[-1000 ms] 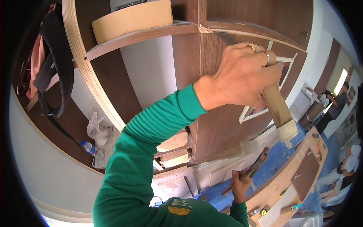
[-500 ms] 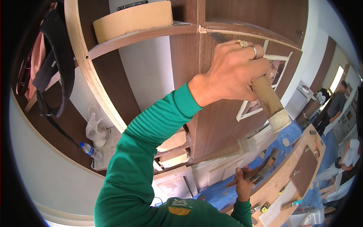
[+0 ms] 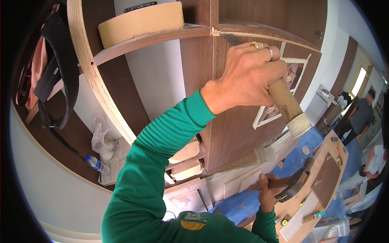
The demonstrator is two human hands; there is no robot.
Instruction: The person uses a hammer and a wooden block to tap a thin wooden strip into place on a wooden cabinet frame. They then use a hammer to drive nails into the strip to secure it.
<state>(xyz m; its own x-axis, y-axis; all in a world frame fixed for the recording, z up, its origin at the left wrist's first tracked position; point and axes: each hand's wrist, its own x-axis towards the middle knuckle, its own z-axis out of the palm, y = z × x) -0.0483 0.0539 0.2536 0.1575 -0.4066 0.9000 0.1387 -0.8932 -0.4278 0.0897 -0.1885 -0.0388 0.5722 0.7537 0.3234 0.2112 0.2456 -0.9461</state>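
Note:
My left hand (image 3: pixel 255 75), wearing two rings, is wrapped round the thick wooden handle of a chisel (image 3: pixel 285 101). Past my knuckles its flat metal blade (image 3: pixel 232 39) points at a chipped, pale spot (image 3: pixel 215 31) on the brown cabinet's front edge; whether the tip touches the wood I cannot tell. The handle's pale, worn butt end faces down and to the right. Lower down, my right hand (image 3: pixel 267 193) is closed on the wooden handle of an adze (image 3: pixel 295 184) with a long, curved dark head. That head is below the chisel's butt, apart from it.
A cardboard box (image 3: pixel 142 24) with a dark phone (image 3: pixel 140 6) on it fills the upper shelf. At left are hanging dark straps (image 3: pixel 60 60), a plastic bag (image 3: pixel 103 141) and a water bottle (image 3: pixel 97 164). A wooden workbench (image 3: pixel 293 222) lies at lower right, with people (image 3: pixel 362 115) beyond.
My right hand has moved slightly right and up, and the adze's head has swung to the right. The left hand's hold on the chisel looks the same.

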